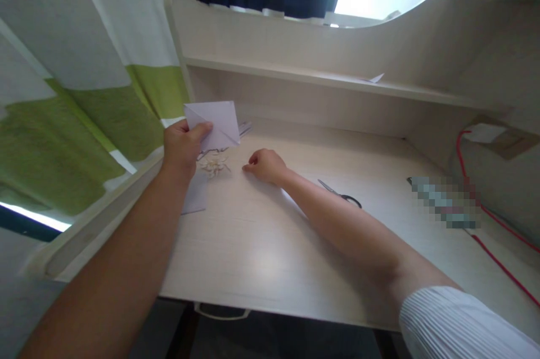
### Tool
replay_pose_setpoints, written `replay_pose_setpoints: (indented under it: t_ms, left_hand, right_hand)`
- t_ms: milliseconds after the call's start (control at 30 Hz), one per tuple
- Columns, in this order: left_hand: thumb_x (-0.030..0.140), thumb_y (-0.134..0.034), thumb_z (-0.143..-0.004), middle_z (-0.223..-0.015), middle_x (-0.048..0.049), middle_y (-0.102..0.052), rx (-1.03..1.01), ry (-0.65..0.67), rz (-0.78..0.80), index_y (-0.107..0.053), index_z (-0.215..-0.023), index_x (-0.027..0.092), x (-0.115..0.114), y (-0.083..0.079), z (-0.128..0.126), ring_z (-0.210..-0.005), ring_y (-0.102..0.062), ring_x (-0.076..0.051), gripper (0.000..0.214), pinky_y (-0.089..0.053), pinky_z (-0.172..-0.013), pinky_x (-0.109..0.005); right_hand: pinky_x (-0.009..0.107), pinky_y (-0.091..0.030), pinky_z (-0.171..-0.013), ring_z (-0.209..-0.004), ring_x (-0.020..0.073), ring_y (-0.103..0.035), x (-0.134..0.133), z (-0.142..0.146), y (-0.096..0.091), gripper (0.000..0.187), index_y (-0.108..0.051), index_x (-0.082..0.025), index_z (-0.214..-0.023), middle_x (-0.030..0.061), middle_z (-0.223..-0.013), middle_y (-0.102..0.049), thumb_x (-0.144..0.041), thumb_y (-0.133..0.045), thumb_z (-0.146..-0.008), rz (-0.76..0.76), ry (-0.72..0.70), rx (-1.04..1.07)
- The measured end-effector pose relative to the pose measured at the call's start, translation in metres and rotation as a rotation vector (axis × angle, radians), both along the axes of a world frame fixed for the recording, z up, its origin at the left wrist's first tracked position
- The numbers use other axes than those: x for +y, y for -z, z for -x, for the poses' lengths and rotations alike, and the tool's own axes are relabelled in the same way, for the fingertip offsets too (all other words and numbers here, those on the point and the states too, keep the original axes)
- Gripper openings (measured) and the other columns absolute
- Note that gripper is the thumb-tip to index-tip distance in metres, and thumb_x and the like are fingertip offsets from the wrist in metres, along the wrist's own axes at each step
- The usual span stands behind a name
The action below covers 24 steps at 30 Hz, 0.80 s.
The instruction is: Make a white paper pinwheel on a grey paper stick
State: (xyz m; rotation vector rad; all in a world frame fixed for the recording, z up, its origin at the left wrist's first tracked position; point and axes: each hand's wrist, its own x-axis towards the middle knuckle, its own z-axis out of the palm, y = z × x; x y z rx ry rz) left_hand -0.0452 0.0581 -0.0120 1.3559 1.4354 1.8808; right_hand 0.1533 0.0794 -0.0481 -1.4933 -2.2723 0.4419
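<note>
My left hand (182,145) is raised over the left side of the pale wooden desk (261,252) and pinches a folded white paper (216,121) with a diagonal crease. My right hand (265,165) rests on the desk with its fingers curled in, knuckles toward a small pile of paper scraps (214,166). Whether it holds anything is hidden. Another sheet of paper (194,194) lies flat under my left wrist.
Scissors (341,194) lie on the desk right of my forearm. A red cable (498,257) runs along the right side. A shelf (320,79) crosses the back, with a paper scrap on it. A green and white curtain (84,100) hangs at the left.
</note>
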Motion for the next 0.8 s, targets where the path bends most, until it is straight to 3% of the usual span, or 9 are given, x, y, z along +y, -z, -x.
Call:
replay_pose_setpoints:
  t_ms: [167,433,533,667,800]
  left_hand:
    - [0.034,-0.078,-0.068,-0.083,-0.0027,-0.075,-0.096,0.010,-0.020,-0.075,-0.082,0.018,0.005,0.008,0.002,-0.079,-0.066,-0.021,0.022,-0.054,-0.071,-0.032]
    - [0.032,-0.079,-0.065,-0.080,-0.0030,-0.072,-0.213,-0.030,-0.089,-0.075,-0.078,0.017,0.008,0.006,0.002,-0.072,-0.063,-0.019,0.020,-0.051,-0.066,-0.030]
    - [0.031,-0.079,-0.066,-0.078,-0.0029,-0.071,-0.216,-0.035,-0.103,-0.076,-0.077,0.017,0.009,0.007,0.001,-0.069,-0.061,-0.019,0.018,-0.050,-0.064,-0.030]
    - [0.029,-0.080,-0.066,-0.077,-0.0030,-0.070,-0.216,-0.004,-0.127,-0.076,-0.076,0.016,0.007,0.005,-0.002,-0.066,-0.059,-0.017,0.018,-0.048,-0.063,-0.030]
    - [0.029,-0.079,-0.066,-0.076,-0.0024,-0.068,-0.225,-0.008,-0.118,-0.075,-0.075,0.015,0.003,0.004,-0.007,-0.065,-0.058,-0.016,0.017,-0.047,-0.063,-0.029]
  right_hand:
    - [0.029,-0.049,-0.079,-0.091,0.0245,-0.071,0.009,0.017,0.001,0.019,-0.081,-0.015,-0.093,0.0147,-0.098,-0.080,-0.019,-0.066,-0.083,-0.013,-0.013,-0.074]
    - [0.024,-0.049,-0.082,-0.096,0.0191,-0.071,0.019,0.044,0.002,0.028,-0.079,-0.018,-0.108,0.0094,-0.109,-0.079,-0.024,-0.056,-0.092,-0.025,-0.042,-0.047]
    - [0.024,-0.050,-0.082,-0.098,0.0198,-0.071,0.017,0.051,0.000,0.028,-0.077,-0.019,-0.110,0.0092,-0.110,-0.079,-0.030,-0.059,-0.092,-0.025,-0.054,-0.049]
    - [0.028,-0.053,-0.078,-0.092,0.0249,-0.073,0.011,0.057,-0.004,0.024,-0.079,-0.018,-0.099,0.0112,-0.100,-0.080,-0.033,-0.071,-0.081,0.006,-0.088,-0.107]
    - [0.030,-0.056,-0.079,-0.095,0.0284,-0.074,0.007,0.064,-0.008,0.031,-0.077,-0.016,-0.106,0.0159,-0.106,-0.079,-0.031,-0.070,-0.080,0.022,-0.113,-0.157]
